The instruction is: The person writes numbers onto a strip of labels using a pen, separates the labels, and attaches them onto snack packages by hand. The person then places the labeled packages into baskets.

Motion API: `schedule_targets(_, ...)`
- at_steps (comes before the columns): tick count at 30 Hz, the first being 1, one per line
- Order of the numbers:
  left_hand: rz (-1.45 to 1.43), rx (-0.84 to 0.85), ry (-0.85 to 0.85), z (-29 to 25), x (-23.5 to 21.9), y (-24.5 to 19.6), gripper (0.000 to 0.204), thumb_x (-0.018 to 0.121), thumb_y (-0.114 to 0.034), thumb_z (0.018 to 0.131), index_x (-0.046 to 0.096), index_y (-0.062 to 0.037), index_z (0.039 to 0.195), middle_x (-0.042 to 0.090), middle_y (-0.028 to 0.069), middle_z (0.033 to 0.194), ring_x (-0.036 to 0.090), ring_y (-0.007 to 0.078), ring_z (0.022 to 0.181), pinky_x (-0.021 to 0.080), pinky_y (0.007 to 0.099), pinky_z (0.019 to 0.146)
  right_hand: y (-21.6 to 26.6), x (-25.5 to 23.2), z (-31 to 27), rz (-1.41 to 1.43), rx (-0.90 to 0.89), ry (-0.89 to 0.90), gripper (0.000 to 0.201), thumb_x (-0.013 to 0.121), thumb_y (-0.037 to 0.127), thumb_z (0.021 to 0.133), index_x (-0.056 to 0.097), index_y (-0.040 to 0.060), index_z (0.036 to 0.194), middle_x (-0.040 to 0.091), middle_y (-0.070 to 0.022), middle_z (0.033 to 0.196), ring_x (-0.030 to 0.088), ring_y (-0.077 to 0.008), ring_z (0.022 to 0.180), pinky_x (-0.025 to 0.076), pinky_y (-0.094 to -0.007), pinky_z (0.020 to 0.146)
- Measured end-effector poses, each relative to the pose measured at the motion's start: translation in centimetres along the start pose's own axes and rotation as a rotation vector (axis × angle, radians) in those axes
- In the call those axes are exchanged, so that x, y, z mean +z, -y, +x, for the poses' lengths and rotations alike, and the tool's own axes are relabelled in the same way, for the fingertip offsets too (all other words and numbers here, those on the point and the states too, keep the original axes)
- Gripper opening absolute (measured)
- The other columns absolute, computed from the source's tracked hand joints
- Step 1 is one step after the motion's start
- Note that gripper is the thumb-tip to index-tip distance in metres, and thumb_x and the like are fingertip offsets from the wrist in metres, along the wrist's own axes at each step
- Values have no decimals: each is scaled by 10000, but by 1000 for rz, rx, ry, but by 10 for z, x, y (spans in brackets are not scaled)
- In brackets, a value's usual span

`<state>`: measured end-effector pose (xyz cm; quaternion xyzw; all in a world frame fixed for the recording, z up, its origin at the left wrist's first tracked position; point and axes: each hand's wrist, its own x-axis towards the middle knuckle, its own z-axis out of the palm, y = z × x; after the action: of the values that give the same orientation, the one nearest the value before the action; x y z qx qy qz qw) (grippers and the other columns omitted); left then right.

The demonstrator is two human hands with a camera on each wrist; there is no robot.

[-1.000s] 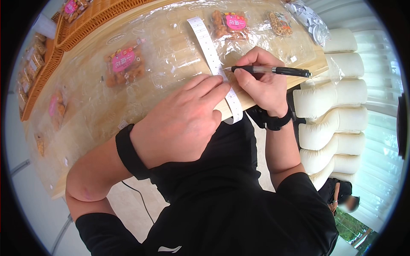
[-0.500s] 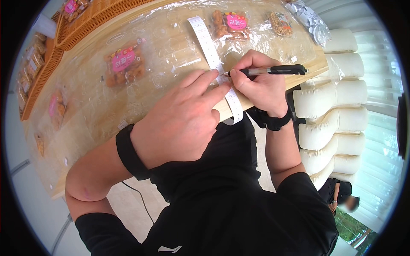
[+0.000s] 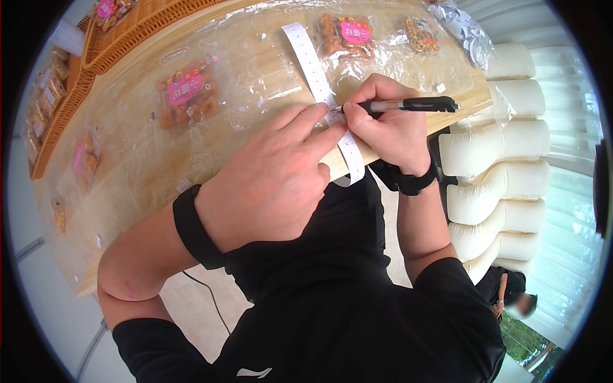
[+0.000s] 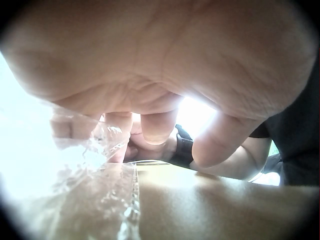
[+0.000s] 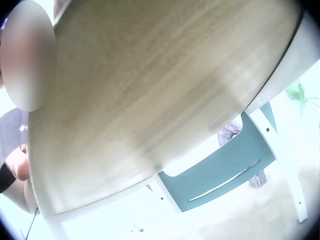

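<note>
A white paper measuring tape (image 3: 311, 70) with evenly spaced marks lies across the table, its near end curling over the edge. My left hand (image 3: 268, 169) is palm down beside it, index and middle fingers extended and slightly spread, with their tips on the tape. In the left wrist view the left palm (image 4: 150, 60) arches over the tabletop and a sheet of clear plastic. My right hand (image 3: 393, 127) pinches a black pen (image 3: 408, 105), its tip at the tape between my left fingertips. The right wrist view shows mostly the table's wooden surface (image 5: 150, 100), without the pen.
Clear plastic film covers much of the table (image 3: 249, 137). Bagged snacks with pink labels (image 3: 188, 92) and a smaller snack packet (image 3: 419, 35) lie on it. Wicker baskets (image 3: 137, 35) stand at the far left, and crumpled silver packaging (image 3: 463, 32) at the right corner.
My left index and middle fingers have spread apart over the tape. My right hand has shifted slightly left, bringing the pen tip between them. The tape has stayed almost in place.
</note>
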<state>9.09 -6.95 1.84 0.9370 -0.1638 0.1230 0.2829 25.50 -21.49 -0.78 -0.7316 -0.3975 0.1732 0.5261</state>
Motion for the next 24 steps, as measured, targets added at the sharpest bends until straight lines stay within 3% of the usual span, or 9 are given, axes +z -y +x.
schedule_targets(18,-1,-9,3,0,1,0,173,727,-90,649,694,72,698,610,209,1257,510,397,1253,382,490,1094,-2,-1,-1,-24,-28,-21,78,694,43,765,627,12,740,600,-13,652,540,-64,618,438,-247,559)
schedule_targets(24,-21,19,-9,0,4,1,153,716,-73,641,682,69,687,610,202,1273,513,387,1247,396,482,1082,5,-3,-2,154,45,-21,37,674,12,810,640,4,822,631,0,734,553,-56,674,451,-227,605)
